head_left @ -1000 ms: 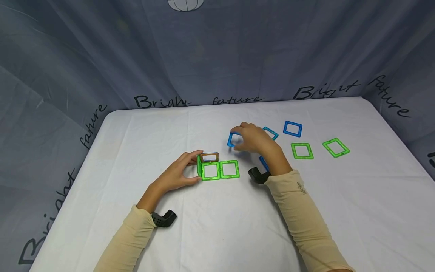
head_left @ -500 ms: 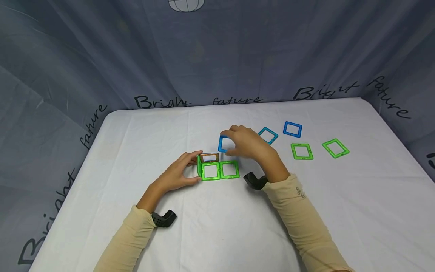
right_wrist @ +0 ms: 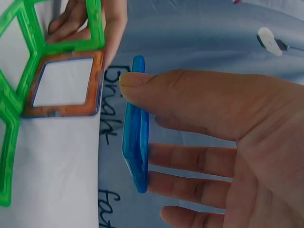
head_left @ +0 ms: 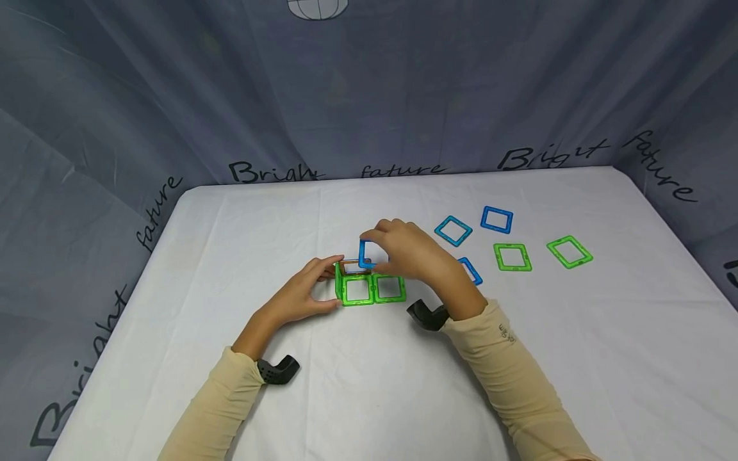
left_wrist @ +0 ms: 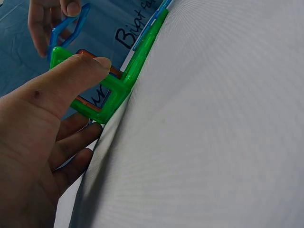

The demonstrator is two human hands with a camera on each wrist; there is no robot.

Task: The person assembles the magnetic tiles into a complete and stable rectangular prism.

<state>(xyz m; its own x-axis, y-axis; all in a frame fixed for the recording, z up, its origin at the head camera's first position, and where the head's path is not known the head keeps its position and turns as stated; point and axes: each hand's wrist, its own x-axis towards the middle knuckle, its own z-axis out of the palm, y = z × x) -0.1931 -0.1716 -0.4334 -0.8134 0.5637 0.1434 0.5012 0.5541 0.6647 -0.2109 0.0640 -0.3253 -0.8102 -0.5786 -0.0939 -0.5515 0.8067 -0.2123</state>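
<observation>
My left hand [head_left: 300,294] grips an upright green square magnetic tile [left_wrist: 59,57], thumb on one face and fingers behind. Two green square tiles lie flat side by side, the nearer one [head_left: 357,303] meeting the upright tile. An orange-framed tile with blue along its inner edge [right_wrist: 42,112] stands along the back of that flat tile. My right hand [head_left: 412,250] pinches a blue square tile [right_wrist: 135,137] between thumb and fingers, raised above the table. In the head view this tile overlaps the orange one's right end; in the right wrist view a gap shows between them.
To the right lie loose square tiles: a light blue one [head_left: 442,224], a dark blue one [head_left: 496,229], a green one [head_left: 515,267] and a tilted green one [head_left: 580,262]. Another blue tile [head_left: 475,269] is partly hidden by my right wrist. Grey curtains border the white table [head_left: 357,397].
My right hand has moved left and toward me with the blue tile, from beside the loose tiles to above the green and orange ones. My left hand has stayed in place.
</observation>
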